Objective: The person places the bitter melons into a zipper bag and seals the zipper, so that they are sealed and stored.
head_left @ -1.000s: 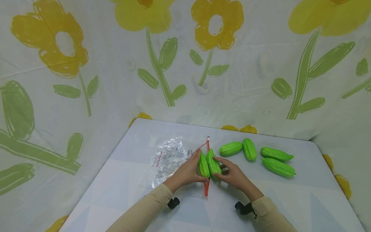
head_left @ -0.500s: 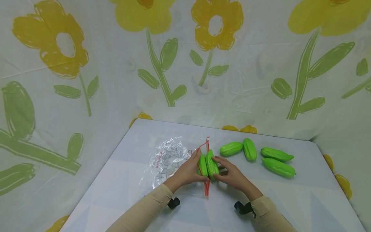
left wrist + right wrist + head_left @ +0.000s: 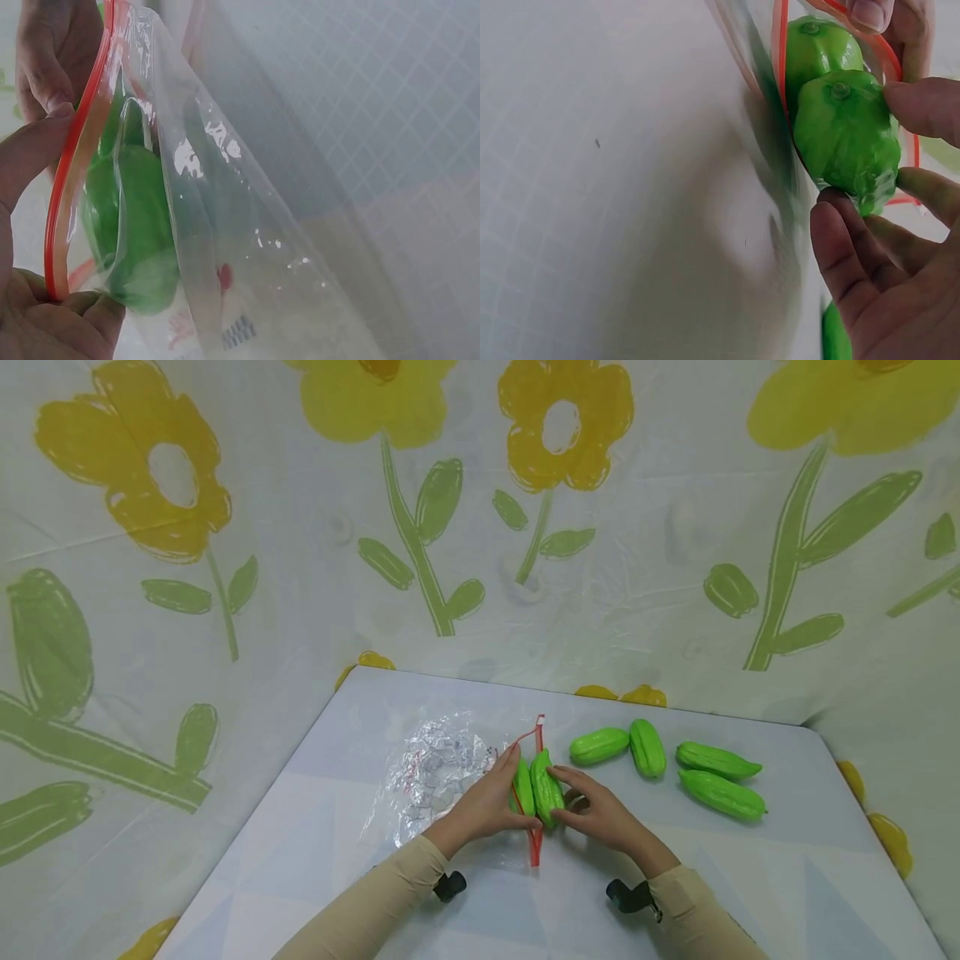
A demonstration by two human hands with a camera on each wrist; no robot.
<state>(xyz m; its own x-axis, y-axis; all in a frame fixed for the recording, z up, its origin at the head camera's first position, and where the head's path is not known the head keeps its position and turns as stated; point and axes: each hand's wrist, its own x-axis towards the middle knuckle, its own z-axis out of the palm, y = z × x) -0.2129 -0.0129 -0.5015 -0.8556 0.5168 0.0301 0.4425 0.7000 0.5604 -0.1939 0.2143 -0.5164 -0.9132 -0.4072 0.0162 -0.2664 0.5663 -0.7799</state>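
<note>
Held open by the left hand [image 3: 480, 806] pinching its red zip rim, the clear bag [image 3: 442, 772] lies at centre frame. Since 1 second ago, the right hand [image 3: 600, 814], fingers curled round 2 green gourds [image 3: 536, 785], has nudged them slightly deeper into the mouth; 4 gourds [image 3: 663, 760] wait right.

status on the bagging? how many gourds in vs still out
None looks fully in. In hand: the left hand pinches the red zip rim of the clear zip bag open, while the right hand holds two green toy gourds at the mouth, part-way past the rim in the left wrist view. Left: four more gourds lie loose on the table to the right; the bag is unsealed.
</note>
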